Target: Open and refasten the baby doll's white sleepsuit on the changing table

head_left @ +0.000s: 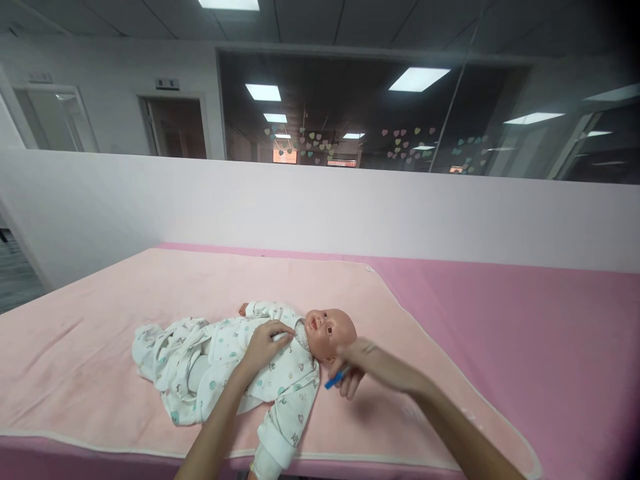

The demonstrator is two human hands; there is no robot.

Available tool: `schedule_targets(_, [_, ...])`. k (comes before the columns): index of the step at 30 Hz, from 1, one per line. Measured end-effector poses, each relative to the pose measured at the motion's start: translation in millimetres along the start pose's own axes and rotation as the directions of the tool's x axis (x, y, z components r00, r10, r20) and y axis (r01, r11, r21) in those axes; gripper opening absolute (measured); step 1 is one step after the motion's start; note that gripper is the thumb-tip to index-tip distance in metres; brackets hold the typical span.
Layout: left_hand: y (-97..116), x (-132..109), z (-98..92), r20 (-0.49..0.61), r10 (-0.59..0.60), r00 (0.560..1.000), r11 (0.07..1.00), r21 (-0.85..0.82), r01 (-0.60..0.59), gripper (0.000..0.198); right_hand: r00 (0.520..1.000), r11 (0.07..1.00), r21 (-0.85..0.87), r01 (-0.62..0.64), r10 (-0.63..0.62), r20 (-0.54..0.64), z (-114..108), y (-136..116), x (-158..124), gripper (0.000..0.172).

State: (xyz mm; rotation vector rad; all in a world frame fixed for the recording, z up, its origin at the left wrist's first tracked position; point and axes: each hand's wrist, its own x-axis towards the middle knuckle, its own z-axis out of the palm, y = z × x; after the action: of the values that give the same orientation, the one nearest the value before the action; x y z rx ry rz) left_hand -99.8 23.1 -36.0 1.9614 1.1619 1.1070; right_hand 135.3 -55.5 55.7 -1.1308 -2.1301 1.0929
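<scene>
A baby doll [331, 331] lies on its back with its head to the right. It wears a white printed top [280, 380]. My left hand [267, 343] rests on the doll's chest, thumb and fingertips brought together at the cloth by the collar [301, 333]. Beside the near side of the doll's head is my right hand [357, 367], its fingers bent around a small blue stick-like object [334, 380]. One end of this object sticks out to the left; the rest is hidden in the fingers, so its exact kind does not show.
White printed cloth [170, 353] lies bunched about the doll's legs. Under the doll is a peach-pink mat [100, 293] with a pale edge, spread over a darker pink surface [500, 313]. A white low wall [320, 207] with glass above stands behind.
</scene>
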Motion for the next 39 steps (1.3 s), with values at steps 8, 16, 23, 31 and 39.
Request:
schedule_targets(8, [-1.1, -1.8, 2.1, -0.028, -0.032, 0.999, 0.999, -0.042, 0.031, 0.017, 0.953, 0.96, -0.191, 0.203, -0.238, -0.185, -9.4, -34.8, 15.2, 0.059])
schedule_targets(16, [-3.1, 1.0, 3.0, -0.044, 0.008, 0.999, 0.997, -0.074, -0.011, 0.015, 0.978, 0.985, -0.049, 0.164, -0.169, -0.122, -10.7, -37.3, 8.6, 0.046])
schedule_targets(23, [1.9, -5.7, -1.1, -0.032, -0.067, 0.997, 0.967, -0.248, 0.057, 0.014, 0.968, 0.829, 0.507, -0.237, 0.248, 0.046, 9.6, 9.8, -18.8, 0.039])
schedule_targets(31, [3.5, -10.4, -3.0, -0.049, -0.124, 0.991, 0.964, -0.244, 0.108, 0.017, 0.766, 0.679, 0.657, -0.327, 0.598, -0.237, 38.9, 96.9, -16.1, 0.033])
schedule_targets(39, [-0.7, -9.3, -2.3, -0.062, -0.128, 0.99, 0.969, -0.222, 0.111, 0.019, 0.812, 0.684, 0.646, -0.339, 0.559, -0.165, 22.8, 110.1, -20.9, 0.033])
